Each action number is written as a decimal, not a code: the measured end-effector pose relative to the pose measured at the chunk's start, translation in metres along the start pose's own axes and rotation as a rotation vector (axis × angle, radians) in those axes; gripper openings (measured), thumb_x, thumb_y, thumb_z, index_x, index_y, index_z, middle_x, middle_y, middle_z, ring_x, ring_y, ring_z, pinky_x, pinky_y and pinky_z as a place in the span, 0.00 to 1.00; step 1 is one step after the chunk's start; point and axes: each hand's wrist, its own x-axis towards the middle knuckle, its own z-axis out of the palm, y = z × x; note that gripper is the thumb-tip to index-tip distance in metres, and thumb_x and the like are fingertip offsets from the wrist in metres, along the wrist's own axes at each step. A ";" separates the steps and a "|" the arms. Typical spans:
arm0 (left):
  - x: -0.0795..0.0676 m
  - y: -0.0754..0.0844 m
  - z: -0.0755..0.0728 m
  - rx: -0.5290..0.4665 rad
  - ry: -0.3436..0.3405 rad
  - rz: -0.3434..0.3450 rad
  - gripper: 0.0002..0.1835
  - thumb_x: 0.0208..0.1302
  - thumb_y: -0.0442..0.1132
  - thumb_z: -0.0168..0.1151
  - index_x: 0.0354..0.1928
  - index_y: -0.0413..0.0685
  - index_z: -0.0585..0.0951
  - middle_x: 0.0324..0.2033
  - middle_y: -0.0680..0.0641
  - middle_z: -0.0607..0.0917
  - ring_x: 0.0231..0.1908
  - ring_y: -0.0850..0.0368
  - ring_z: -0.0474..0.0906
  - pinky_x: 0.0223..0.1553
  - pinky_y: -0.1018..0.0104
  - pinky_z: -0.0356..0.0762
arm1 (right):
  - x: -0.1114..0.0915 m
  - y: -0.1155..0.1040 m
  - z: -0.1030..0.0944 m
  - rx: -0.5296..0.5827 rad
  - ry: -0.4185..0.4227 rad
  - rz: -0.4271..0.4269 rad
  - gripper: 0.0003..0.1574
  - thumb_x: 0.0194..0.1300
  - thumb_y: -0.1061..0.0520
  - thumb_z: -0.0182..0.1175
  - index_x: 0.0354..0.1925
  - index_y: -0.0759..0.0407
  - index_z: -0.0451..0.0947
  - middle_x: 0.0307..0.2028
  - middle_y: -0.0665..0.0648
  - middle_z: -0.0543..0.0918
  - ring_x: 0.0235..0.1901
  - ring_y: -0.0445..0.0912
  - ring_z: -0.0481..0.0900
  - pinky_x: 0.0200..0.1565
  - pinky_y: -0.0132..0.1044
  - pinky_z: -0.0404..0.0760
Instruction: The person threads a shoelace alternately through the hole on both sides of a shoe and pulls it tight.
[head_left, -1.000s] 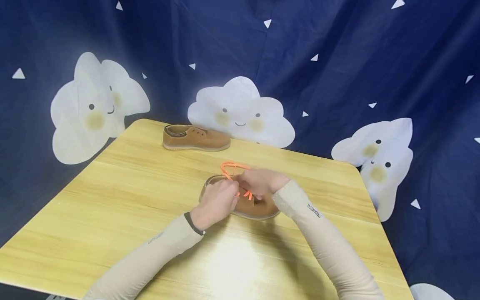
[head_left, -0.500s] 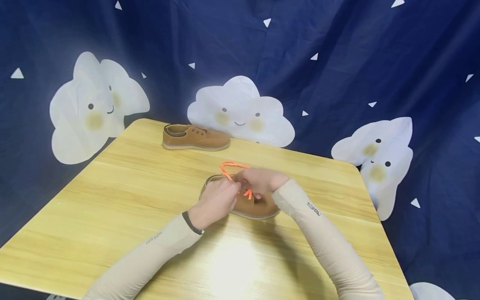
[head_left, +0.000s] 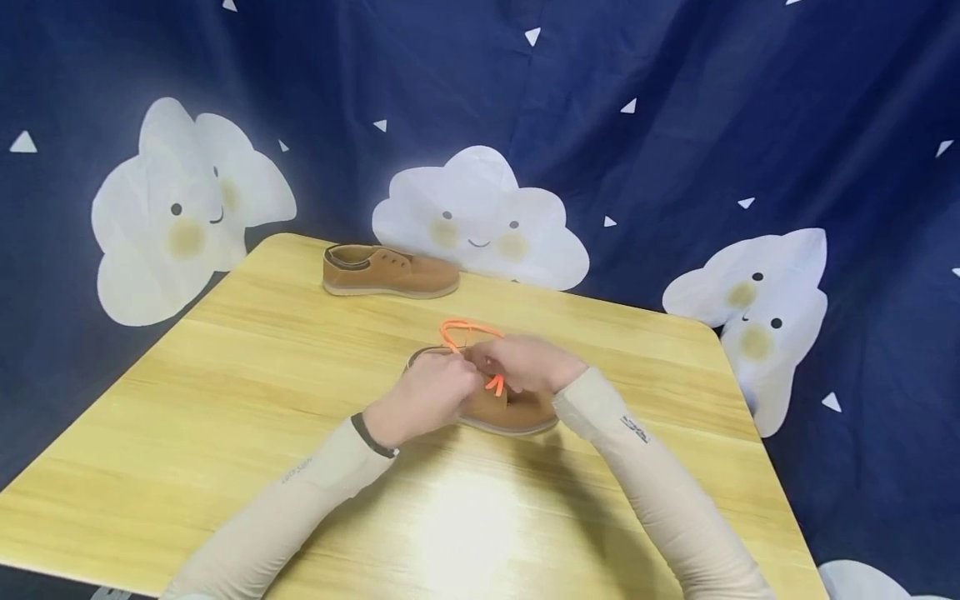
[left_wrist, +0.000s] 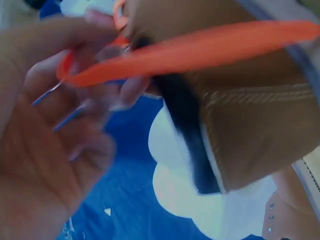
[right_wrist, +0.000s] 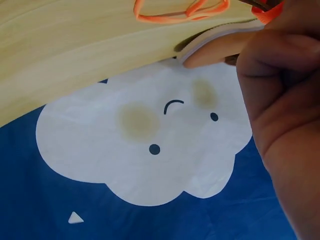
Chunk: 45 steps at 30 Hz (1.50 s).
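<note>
A brown shoe (head_left: 517, 419) stands on the table under both hands, its toe pointing right. An orange shoelace (head_left: 453, 327) arcs above it on the far side, and short ends (head_left: 495, 385) hang over its front. My left hand (head_left: 427, 396) is at the lacing; in the left wrist view the lace (left_wrist: 200, 47) bends round its curled fingers, beside the shoe's stitched side (left_wrist: 260, 127). My right hand (head_left: 536, 364) bends over the shoe from the right. In the right wrist view its curled fingers pinch the lace (right_wrist: 270, 12); their tips are partly hidden.
A second brown shoe (head_left: 420, 277), with bare eyelets, stands at the back left of the wooden table (head_left: 225, 400). A blue curtain (head_left: 645, 50) with white clouds hangs right behind the table's far edge.
My left wrist has shifted slightly to the left, and its fingers now cover a bit of lace seen before. The right hand barely moves. The head view has tilted down slightly.
</note>
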 end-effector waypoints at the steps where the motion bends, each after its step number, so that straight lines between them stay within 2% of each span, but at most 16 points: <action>1: -0.001 -0.002 -0.002 -0.011 -0.021 0.007 0.16 0.51 0.25 0.68 0.17 0.55 0.77 0.17 0.59 0.68 0.21 0.63 0.67 0.24 0.68 0.69 | 0.001 0.000 0.000 -0.005 0.005 -0.004 0.16 0.75 0.66 0.49 0.40 0.48 0.79 0.31 0.49 0.81 0.18 0.39 0.72 0.30 0.33 0.76; 4: -0.005 -0.007 -0.009 -0.050 -0.073 0.024 0.18 0.51 0.27 0.71 0.16 0.55 0.76 0.17 0.59 0.69 0.23 0.61 0.72 0.30 0.63 0.76 | 0.004 -0.002 -0.002 0.000 0.008 -0.030 0.16 0.75 0.66 0.52 0.42 0.48 0.84 0.31 0.49 0.83 0.17 0.39 0.73 0.26 0.32 0.76; 7: -0.007 -0.009 -0.014 -0.082 -0.117 0.043 0.21 0.51 0.26 0.70 0.14 0.56 0.72 0.17 0.60 0.68 0.23 0.62 0.70 0.30 0.63 0.75 | 0.003 -0.001 -0.006 0.029 0.028 -0.055 0.16 0.76 0.65 0.54 0.46 0.51 0.86 0.36 0.49 0.87 0.18 0.39 0.77 0.28 0.32 0.78; 10: -0.007 -0.008 -0.019 -0.090 -0.145 0.053 0.21 0.51 0.23 0.67 0.14 0.57 0.71 0.17 0.60 0.68 0.22 0.63 0.65 0.26 0.67 0.71 | -0.006 0.007 -0.008 0.051 0.144 -0.045 0.13 0.76 0.62 0.56 0.51 0.53 0.85 0.36 0.50 0.88 0.23 0.38 0.79 0.33 0.32 0.79; 14: -0.006 -0.003 -0.021 -0.049 -0.134 0.063 0.18 0.48 0.24 0.69 0.17 0.57 0.77 0.18 0.61 0.74 0.20 0.64 0.66 0.24 0.67 0.74 | -0.032 0.025 -0.001 0.123 0.291 0.059 0.17 0.74 0.55 0.62 0.58 0.58 0.80 0.33 0.54 0.85 0.30 0.42 0.78 0.38 0.37 0.78; 16: -0.006 0.000 -0.020 -0.013 -0.136 0.055 0.16 0.46 0.26 0.71 0.18 0.57 0.78 0.17 0.60 0.74 0.19 0.65 0.65 0.23 0.66 0.75 | -0.046 0.035 0.009 0.194 0.270 0.112 0.30 0.71 0.49 0.66 0.64 0.62 0.76 0.41 0.59 0.86 0.38 0.48 0.81 0.45 0.44 0.81; 17: -0.006 0.002 -0.019 0.008 -0.134 0.051 0.16 0.46 0.26 0.71 0.19 0.57 0.78 0.17 0.60 0.74 0.19 0.65 0.65 0.22 0.65 0.74 | -0.052 0.038 0.015 0.218 0.241 0.143 0.37 0.68 0.46 0.69 0.67 0.63 0.73 0.49 0.61 0.85 0.47 0.51 0.82 0.52 0.47 0.82; 19: -0.005 0.004 -0.018 0.043 -0.130 0.039 0.15 0.47 0.28 0.72 0.19 0.57 0.79 0.16 0.60 0.71 0.19 0.65 0.63 0.19 0.67 0.71 | -0.060 0.041 0.026 0.221 0.169 0.187 0.52 0.60 0.42 0.75 0.72 0.67 0.67 0.61 0.65 0.78 0.61 0.57 0.76 0.64 0.53 0.77; 22: -0.007 0.007 -0.018 0.123 -0.109 0.047 0.16 0.49 0.28 0.69 0.16 0.57 0.76 0.15 0.60 0.65 0.19 0.65 0.58 0.16 0.69 0.61 | -0.063 0.041 0.038 0.182 0.078 0.264 0.66 0.50 0.40 0.82 0.76 0.64 0.62 0.66 0.63 0.72 0.67 0.58 0.71 0.70 0.54 0.71; 28: -0.012 0.015 -0.021 0.236 -0.022 0.095 0.12 0.47 0.31 0.72 0.19 0.57 0.80 0.19 0.58 0.73 0.21 0.65 0.62 0.13 0.69 0.63 | -0.061 0.040 0.047 0.112 0.103 0.296 0.65 0.43 0.45 0.86 0.74 0.61 0.67 0.57 0.59 0.77 0.57 0.52 0.76 0.65 0.50 0.77; 32: -0.014 0.018 -0.024 0.230 -0.056 0.063 0.12 0.43 0.31 0.74 0.19 0.57 0.81 0.16 0.59 0.72 0.20 0.64 0.62 0.14 0.69 0.63 | -0.061 0.042 0.046 0.106 0.105 0.286 0.65 0.43 0.44 0.86 0.74 0.61 0.68 0.56 0.59 0.78 0.55 0.51 0.76 0.63 0.49 0.77; 36: -0.016 0.020 -0.024 0.217 -0.120 0.033 0.14 0.45 0.29 0.74 0.19 0.57 0.80 0.15 0.59 0.69 0.18 0.64 0.59 0.14 0.69 0.63 | -0.062 0.042 0.045 0.106 0.104 0.287 0.65 0.43 0.44 0.85 0.74 0.62 0.67 0.56 0.60 0.78 0.54 0.51 0.76 0.63 0.49 0.77; 38: -0.016 0.020 -0.023 0.191 -0.146 0.028 0.14 0.47 0.31 0.75 0.19 0.57 0.80 0.14 0.59 0.68 0.17 0.65 0.58 0.14 0.70 0.64 | -0.062 0.042 0.044 0.106 0.105 0.285 0.65 0.43 0.43 0.85 0.74 0.62 0.67 0.56 0.59 0.78 0.54 0.51 0.77 0.63 0.49 0.77; 40: -0.014 0.015 -0.021 0.097 -0.211 0.006 0.14 0.51 0.36 0.77 0.19 0.57 0.78 0.15 0.60 0.68 0.18 0.66 0.59 0.16 0.70 0.64 | -0.062 0.043 0.045 0.109 0.106 0.274 0.64 0.43 0.43 0.85 0.73 0.62 0.68 0.55 0.59 0.78 0.54 0.51 0.77 0.63 0.49 0.77; 43: -0.008 -0.004 -0.017 -0.140 -0.271 -0.054 0.16 0.58 0.49 0.76 0.22 0.58 0.78 0.17 0.60 0.70 0.19 0.66 0.64 0.21 0.70 0.67 | -0.062 0.044 0.045 0.119 0.110 0.258 0.64 0.43 0.43 0.86 0.72 0.62 0.69 0.54 0.59 0.78 0.53 0.51 0.77 0.61 0.48 0.77; 45: -0.003 -0.025 -0.013 -0.292 -0.245 -0.127 0.16 0.65 0.56 0.70 0.26 0.57 0.80 0.19 0.59 0.75 0.21 0.64 0.69 0.24 0.68 0.69 | -0.061 0.044 0.046 0.127 0.112 0.253 0.64 0.43 0.43 0.86 0.72 0.62 0.69 0.54 0.59 0.78 0.53 0.51 0.76 0.61 0.48 0.77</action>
